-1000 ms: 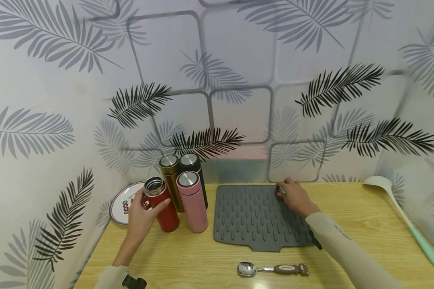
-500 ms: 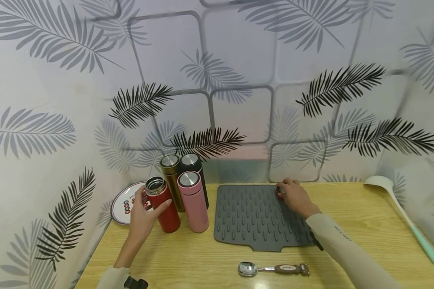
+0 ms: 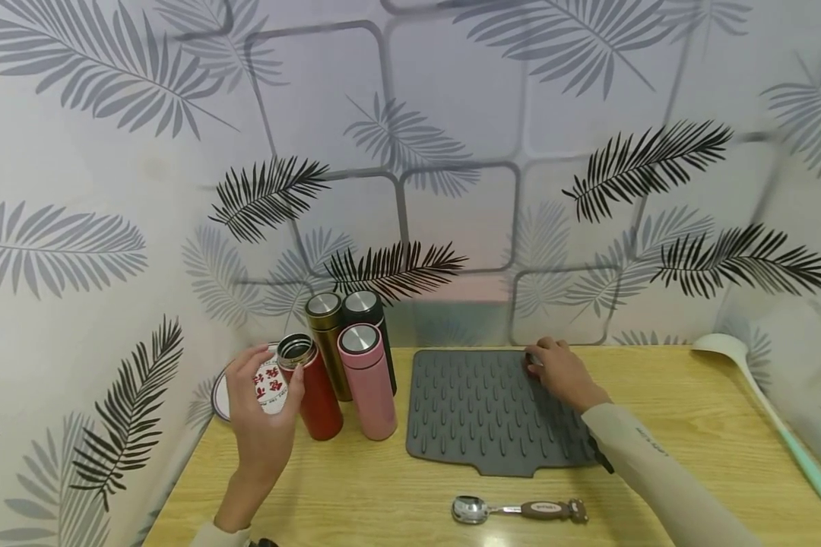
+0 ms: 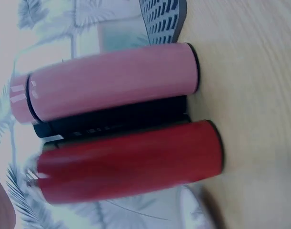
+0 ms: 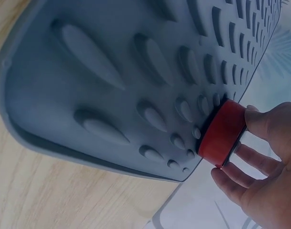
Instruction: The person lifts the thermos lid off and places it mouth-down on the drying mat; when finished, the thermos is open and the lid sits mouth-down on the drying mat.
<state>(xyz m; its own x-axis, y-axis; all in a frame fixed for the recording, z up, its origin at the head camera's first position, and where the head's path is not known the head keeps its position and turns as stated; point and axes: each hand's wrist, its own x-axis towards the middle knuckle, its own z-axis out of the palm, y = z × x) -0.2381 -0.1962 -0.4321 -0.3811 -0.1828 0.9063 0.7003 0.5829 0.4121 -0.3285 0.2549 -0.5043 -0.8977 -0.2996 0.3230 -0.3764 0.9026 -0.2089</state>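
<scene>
Red thermos bottle [image 3: 322, 410] stands upright, lidless, just left of pink thermos bottle [image 3: 371, 399]. Left hand [image 3: 263, 429] beside its neck, fingers spread, gripping nothing; careless thumb swing could topple it into pink one. Right hand [image 5: 276, 176] pinches red lid [image 5: 223, 132] near far right corner of ridged grey mat [image 3: 475, 403]; loose release there might send lid rolling off edge.
</scene>
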